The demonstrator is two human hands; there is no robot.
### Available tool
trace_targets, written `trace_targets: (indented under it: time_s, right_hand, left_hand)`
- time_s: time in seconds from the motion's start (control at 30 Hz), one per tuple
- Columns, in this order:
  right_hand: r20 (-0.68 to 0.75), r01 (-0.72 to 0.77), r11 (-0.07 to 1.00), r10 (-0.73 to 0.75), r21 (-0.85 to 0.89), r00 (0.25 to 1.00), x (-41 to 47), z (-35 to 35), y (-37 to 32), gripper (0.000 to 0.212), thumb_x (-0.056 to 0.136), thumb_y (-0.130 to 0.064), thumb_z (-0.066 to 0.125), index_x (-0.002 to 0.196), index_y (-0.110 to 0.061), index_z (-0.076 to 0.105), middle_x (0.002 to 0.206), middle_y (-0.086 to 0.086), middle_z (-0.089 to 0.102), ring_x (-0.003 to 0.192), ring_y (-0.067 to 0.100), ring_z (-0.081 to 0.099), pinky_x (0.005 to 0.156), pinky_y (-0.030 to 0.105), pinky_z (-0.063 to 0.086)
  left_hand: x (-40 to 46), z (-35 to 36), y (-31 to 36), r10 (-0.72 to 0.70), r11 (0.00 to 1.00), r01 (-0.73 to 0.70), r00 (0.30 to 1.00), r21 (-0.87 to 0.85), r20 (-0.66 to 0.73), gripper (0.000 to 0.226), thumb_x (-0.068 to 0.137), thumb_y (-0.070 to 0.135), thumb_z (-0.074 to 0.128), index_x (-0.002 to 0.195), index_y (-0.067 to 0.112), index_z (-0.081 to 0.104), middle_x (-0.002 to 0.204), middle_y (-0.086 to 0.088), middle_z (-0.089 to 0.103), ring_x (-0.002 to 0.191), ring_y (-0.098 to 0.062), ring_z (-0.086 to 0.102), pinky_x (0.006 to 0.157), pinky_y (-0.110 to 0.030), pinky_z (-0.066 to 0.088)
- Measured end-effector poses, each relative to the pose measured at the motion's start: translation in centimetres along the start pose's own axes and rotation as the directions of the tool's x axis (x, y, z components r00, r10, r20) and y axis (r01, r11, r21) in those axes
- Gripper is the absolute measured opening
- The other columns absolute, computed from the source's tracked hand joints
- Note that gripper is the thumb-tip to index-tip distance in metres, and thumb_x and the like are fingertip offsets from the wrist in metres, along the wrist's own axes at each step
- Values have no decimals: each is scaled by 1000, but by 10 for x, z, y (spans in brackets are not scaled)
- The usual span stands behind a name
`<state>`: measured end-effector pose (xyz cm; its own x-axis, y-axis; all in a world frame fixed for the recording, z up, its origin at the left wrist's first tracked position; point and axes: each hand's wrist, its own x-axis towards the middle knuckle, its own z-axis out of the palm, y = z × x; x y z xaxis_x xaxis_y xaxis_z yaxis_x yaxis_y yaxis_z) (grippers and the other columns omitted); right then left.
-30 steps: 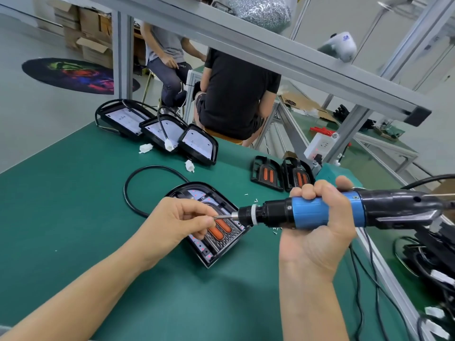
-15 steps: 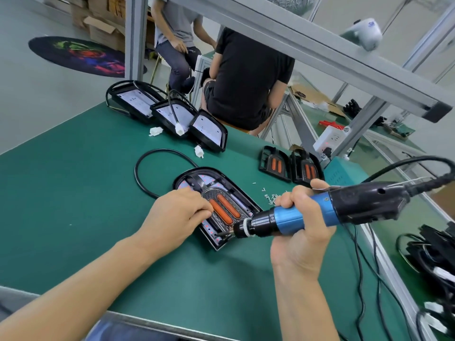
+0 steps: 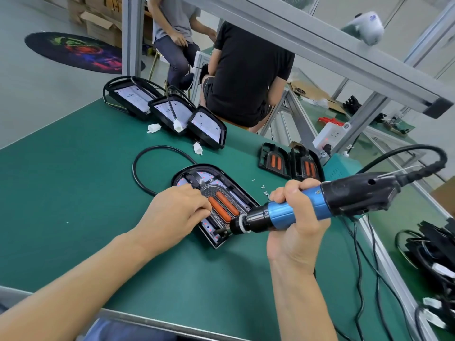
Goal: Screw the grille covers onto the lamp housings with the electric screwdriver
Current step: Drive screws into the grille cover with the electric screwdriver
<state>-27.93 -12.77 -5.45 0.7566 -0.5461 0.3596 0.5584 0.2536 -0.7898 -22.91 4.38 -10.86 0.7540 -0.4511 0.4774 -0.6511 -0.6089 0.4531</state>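
2 hands work: left hand point(image 3: 175, 212) presses the lamp point(image 3: 216, 203) flat, fingers curled; right hand point(image 3: 294, 217) grips the screwdriver point(image 3: 307, 207).

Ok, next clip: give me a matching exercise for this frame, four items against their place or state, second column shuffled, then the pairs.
Things:
1. electric screwdriver
2. left hand
3. three open lamp housings
4. two spare grille covers

Places or states:
A. in a row at the far edge of the green mat
B. gripped by the right hand, tip at the near corner of the lamp
C. side by side near the white power strip
D. resting on the lamp being worked on

Pairs: 1-B, 2-D, 3-A, 4-C
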Motion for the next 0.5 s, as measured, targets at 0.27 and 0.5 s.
trace_targets:
  time_s: [0.27,0.5]
  right_hand:
    - [-7,10,999,-10,51,1000,0,-6,-3,25,76,0,56,88,-22,52,64,-4,50,57,15,50,65,24,47]
    - [-206,135,977,-100,167,974,23,-33,-28,25,75,-6,56,94,-22,51,61,-8,52,56,10,51,64,21,48]
  left_hand:
    - [5,-2,1,-48,999,48,999,-13,25,11,91,21,62,82,20,69,77,13,62,81,-15,56,72,-33,47]
    - [45,3,17,-69,995,67,997,-78,-17,14,90,28,58,86,20,69,80,10,63,79,-10,55,73,-28,40]
